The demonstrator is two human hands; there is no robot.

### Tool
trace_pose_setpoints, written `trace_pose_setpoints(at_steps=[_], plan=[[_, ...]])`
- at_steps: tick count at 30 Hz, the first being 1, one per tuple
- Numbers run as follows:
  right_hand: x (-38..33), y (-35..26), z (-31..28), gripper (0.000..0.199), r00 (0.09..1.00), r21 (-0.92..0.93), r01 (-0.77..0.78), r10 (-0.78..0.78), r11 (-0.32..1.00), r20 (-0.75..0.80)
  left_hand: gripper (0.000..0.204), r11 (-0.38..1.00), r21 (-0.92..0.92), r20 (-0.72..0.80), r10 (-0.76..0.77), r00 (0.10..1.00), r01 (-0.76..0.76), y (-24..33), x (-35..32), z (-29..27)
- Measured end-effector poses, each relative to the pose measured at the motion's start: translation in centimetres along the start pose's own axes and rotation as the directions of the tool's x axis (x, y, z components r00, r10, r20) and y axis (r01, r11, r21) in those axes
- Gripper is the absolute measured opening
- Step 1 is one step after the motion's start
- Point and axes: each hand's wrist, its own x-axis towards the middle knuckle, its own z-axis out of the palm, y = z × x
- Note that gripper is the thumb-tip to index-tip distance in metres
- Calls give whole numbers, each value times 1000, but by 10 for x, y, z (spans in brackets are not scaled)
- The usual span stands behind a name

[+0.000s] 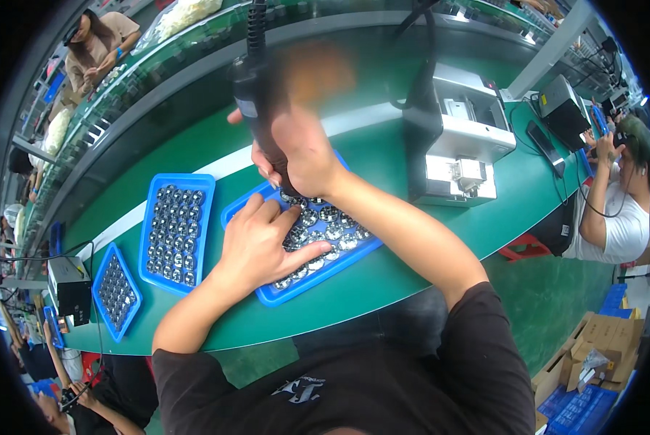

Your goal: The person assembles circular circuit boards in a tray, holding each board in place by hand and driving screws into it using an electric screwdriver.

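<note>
Many round metal parts (334,230) are sitting in the blue tray (296,291) beneath you. Your right hand (307,145) is wrapping around a dark handheld tool (263,123) above them; your left hand (252,246) is resting over them, thumb spreading wide, but whether it is pinching one cannot be told.

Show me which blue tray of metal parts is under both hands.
The rightmost blue tray of the three nearby: the left hand lies across its metal parts; the right hand holds a black tool above it. Neither is over the other two.
</note>
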Motion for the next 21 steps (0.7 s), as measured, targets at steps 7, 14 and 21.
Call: trace_pose_setpoints(at_steps=[7, 14, 21], plan=[[-3, 1, -2, 65, 999, 14, -9, 9, 1000, 44, 63, 1000, -20, 23, -20, 1000, 20, 0, 2, 0], [-3, 6, 2, 60, 999, -37, 24, -23, 999, 32, 63, 1000, -10, -16, 11, 1000, -11, -1, 3, 1], [-18, -51, -4, 89, 987, -169, 47, -72, 984, -140, 60, 999, 35, 48, -28, 998, 26, 4, 1, -4]])
